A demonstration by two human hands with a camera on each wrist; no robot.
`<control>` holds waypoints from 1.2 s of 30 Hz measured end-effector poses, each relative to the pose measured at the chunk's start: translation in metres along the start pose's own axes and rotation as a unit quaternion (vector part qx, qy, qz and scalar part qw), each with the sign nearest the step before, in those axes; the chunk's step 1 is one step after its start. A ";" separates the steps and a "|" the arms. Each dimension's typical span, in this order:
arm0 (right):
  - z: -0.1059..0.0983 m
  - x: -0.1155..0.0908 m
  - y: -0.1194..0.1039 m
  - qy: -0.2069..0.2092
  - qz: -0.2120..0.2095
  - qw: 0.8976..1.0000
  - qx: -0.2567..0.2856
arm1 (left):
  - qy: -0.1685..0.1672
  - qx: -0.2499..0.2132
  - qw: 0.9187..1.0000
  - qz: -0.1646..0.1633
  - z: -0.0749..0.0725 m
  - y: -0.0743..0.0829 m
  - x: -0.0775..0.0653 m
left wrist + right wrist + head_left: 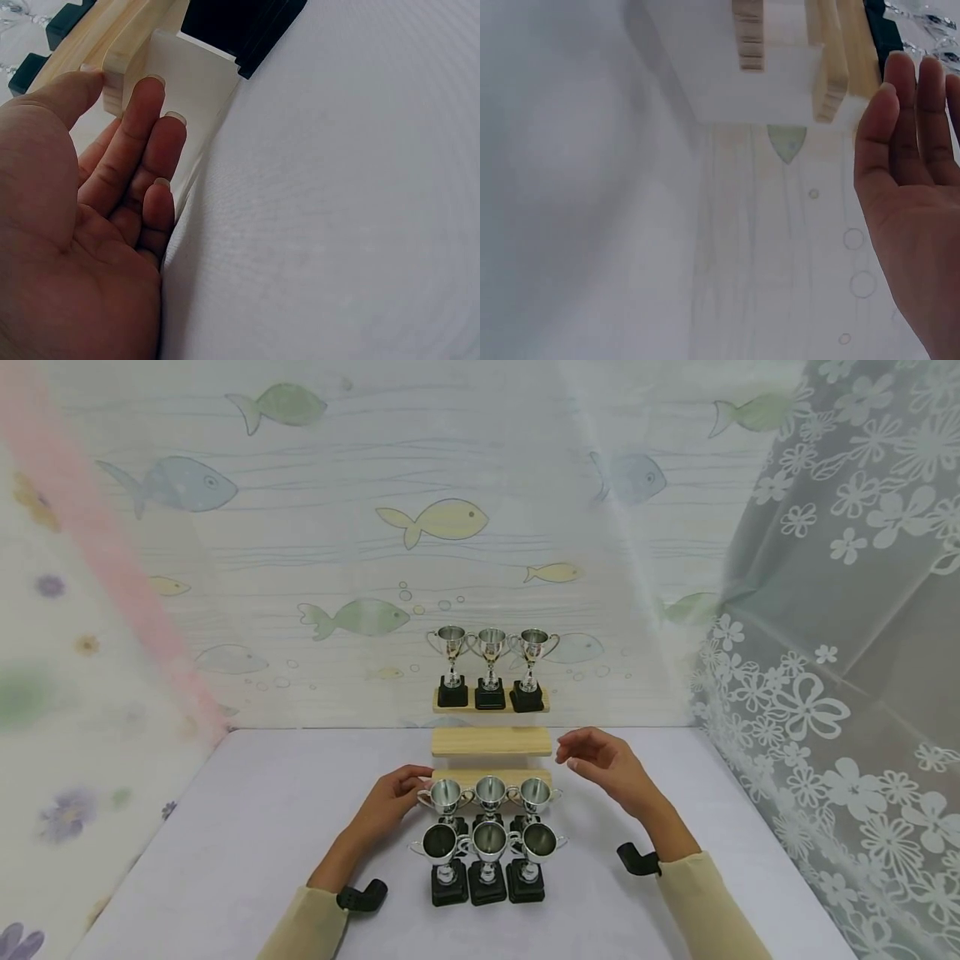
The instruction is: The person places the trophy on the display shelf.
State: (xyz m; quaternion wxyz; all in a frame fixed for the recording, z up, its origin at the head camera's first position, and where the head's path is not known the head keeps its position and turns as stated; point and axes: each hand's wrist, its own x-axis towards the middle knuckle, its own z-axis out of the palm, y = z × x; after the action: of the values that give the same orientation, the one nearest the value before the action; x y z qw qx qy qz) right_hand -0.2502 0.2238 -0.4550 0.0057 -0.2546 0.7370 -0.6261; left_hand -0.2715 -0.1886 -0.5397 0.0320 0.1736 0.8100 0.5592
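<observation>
Shelf [491, 741] near counter's [225, 860] rear edge, fish-print backdrop [375, 568] behind. Left hand [386, 797] pinches lowest board [468, 773] at left end; right hand [609, 768], fingers relaxed, beside right end. Three trophies [490, 695] up top; six trophies [487, 883] forward, obstructing lowest board.

Second-row trophies [491, 793]: bases partly hidden behind front-row trophies [488, 864]!
Right grip [915, 202]: sliced by its wrist view's edge!
Sleeves [307, 925]: cut off below, head view!
</observation>
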 end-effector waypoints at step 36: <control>0.034 -0.018 0.032 -0.162 0.034 0.986 -0.005 | -0.003 0.008 1.000 -0.007 -0.001 0.006 -0.003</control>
State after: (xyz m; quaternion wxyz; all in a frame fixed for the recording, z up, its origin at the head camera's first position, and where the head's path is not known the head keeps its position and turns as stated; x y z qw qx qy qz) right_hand -0.2353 0.2016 -0.4970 0.1449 -0.3271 0.7378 -0.5724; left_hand -0.2672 -0.1880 -0.5340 0.0367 0.1697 0.8158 0.5516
